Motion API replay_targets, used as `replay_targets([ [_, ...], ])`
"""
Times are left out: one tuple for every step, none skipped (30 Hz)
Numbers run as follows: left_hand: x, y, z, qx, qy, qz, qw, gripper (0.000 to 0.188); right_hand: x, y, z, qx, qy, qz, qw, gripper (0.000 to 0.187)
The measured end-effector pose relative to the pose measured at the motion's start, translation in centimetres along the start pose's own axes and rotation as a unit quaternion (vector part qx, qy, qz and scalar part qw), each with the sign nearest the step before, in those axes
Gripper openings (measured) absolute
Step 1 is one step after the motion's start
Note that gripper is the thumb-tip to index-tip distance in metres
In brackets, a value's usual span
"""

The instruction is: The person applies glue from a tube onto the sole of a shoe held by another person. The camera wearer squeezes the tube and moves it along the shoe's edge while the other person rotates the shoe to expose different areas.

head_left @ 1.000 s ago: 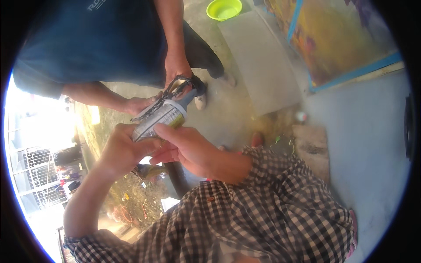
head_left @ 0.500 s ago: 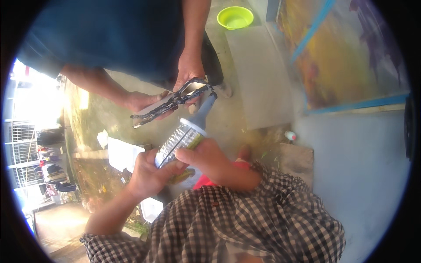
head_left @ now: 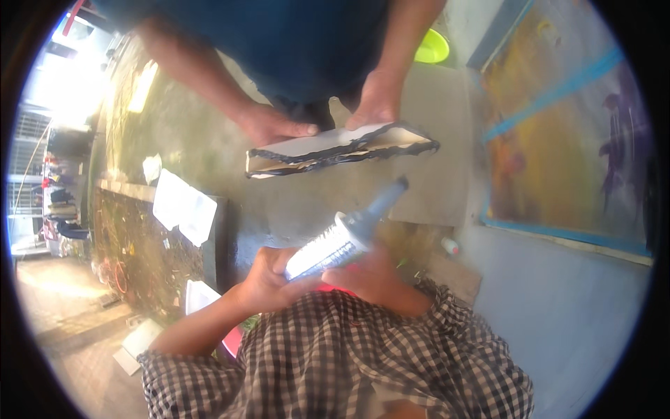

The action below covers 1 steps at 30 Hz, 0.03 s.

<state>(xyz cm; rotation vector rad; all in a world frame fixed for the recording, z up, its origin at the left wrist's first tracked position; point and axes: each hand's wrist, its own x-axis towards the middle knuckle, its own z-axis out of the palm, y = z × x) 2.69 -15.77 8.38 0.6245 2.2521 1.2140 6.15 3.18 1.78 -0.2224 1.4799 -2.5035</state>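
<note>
My left hand and my right hand are both closed round a sealant tube. The tube is pale with dark printing, and its grey nozzle ends in a black tip pointing up and to the right. Beyond that tip, a person facing me holds a thin, white, folded board piece. Rough black paste runs along its near edges, with a gap between its layers. The person's two hands grip its far side. Nozzle and board are apart.
A wall stands at the right with a blue-framed coloured panel. At the far right of the floor is a lime-green basin. White trays lie left, and a small bottle lies near the wall.
The nozzle has come away from the board, and the tube sits lower and further right in view. The person has turned the board nearly level, and it appears further right. My view has shifted too.
</note>
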Motion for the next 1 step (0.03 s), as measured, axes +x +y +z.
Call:
replay_targets([
  [-0.27,-0.90,0.39,0.010,0.023,0.051,0.998,0.033,-0.01,-0.04,-0.10,-0.055,-0.017,-0.010,0.998,0.074],
])
